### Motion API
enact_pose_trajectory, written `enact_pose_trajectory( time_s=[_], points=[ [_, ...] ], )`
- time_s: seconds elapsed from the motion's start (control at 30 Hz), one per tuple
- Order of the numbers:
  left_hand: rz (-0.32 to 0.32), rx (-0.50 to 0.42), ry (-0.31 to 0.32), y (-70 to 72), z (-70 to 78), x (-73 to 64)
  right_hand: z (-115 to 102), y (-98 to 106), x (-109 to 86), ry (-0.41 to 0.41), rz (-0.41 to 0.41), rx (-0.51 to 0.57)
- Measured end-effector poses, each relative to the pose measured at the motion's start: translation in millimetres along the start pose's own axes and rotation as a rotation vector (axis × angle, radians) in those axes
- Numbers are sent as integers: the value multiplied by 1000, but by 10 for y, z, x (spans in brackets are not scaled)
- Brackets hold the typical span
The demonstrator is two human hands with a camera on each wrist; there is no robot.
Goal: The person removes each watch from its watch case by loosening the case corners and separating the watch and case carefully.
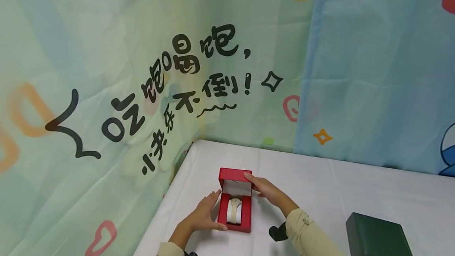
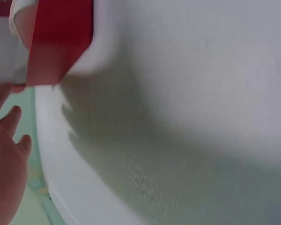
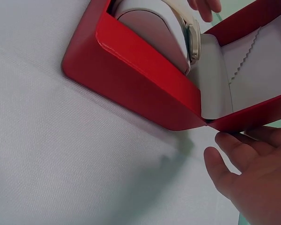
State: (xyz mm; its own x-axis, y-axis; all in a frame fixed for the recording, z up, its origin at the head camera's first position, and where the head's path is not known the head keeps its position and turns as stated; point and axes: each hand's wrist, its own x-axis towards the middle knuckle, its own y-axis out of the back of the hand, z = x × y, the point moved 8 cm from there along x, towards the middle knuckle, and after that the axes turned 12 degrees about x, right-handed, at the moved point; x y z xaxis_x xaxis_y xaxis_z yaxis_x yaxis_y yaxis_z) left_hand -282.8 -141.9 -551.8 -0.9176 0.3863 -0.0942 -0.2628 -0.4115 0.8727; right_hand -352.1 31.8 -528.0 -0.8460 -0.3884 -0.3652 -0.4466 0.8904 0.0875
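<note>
A red watch box (image 1: 232,227) stands on the table with its lid (image 1: 227,174) raised. Inside, a cream-strapped watch (image 1: 234,208) is wrapped round a white cushion (image 3: 150,28). My left hand (image 1: 203,214) lies along the box's left side, its fingers stretched toward the hinge and the thumb at the front corner. On the other side, my right hand (image 1: 268,191) touches the lid's right edge, one fingertip over the rim. In the right wrist view its fingers (image 3: 236,152) are extended against the lid, with the thumb apart from the box.
A dark green box (image 1: 378,234) sits at the table's near right. White cloth (image 1: 305,181) covers the table. Printed curtains (image 1: 249,121) hang along its left and far edges. A black heart shape (image 1: 278,232) shows beside the right sleeve.
</note>
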Motion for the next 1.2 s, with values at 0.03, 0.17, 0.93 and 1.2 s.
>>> enact_pose_trajectory(
  time_s=[0.03,0.17,0.93,1.2],
  points=[
    [3,12,-6,-9,23,0,2,-1,-2,-1,0,-3],
    [19,74,-37,-29,104,45,-2,0,-16,-2,-3,-5],
    [9,505,-147,-58,335,325,29,-4,-70,13,-6,71],
    [153,498,-219,37,444,235,39,2,-82,10,17,53]
  ],
)
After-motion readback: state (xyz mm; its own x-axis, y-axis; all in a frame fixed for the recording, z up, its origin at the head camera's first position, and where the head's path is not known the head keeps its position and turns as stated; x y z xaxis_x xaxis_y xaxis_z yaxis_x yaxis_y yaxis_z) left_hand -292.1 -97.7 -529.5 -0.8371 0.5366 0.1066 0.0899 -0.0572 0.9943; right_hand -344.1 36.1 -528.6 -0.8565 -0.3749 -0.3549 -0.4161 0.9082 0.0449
